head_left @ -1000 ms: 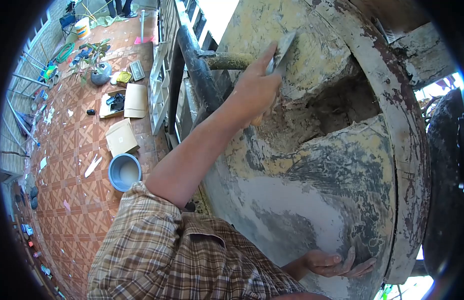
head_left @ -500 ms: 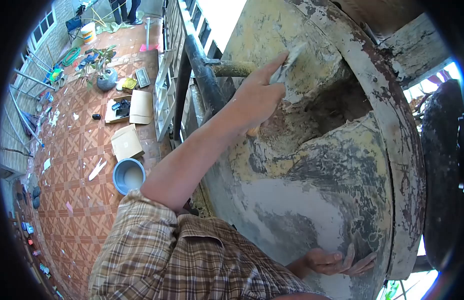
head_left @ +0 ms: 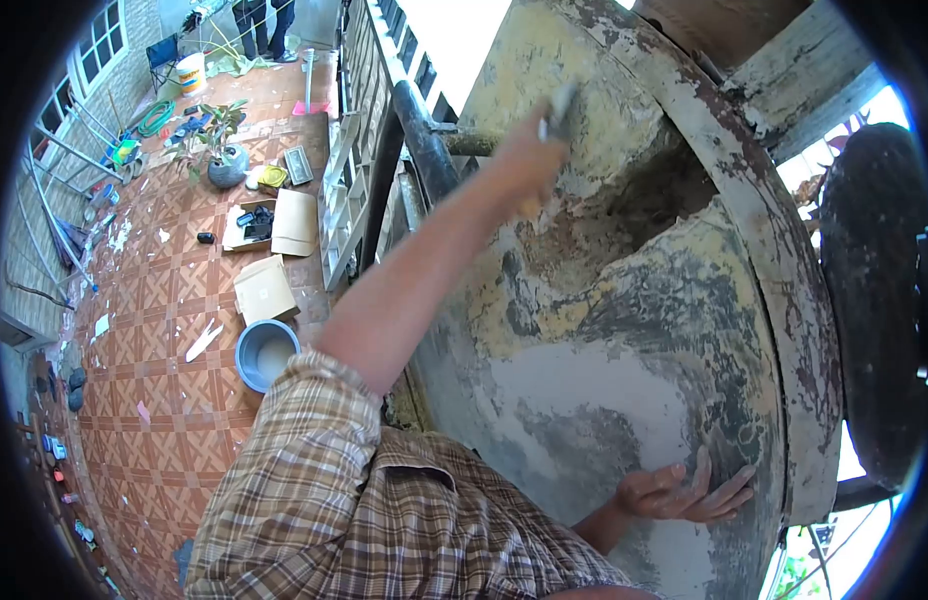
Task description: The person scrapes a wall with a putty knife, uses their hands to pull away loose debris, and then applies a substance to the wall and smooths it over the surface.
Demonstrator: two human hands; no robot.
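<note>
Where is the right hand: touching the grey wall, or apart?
Touching. The head view shows the right hand laid flat on the grey wall, fingers spread against it, no gap.

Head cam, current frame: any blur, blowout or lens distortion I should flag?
Head view: heavy fisheye with a black vignette round the edges, and the railing bows. Head view: the left hand and its scraper are smeared by motion blur. Head view: the sky is blown out white. Head view: the right hand and the plastered surface are sharp, in even daylight.
</note>
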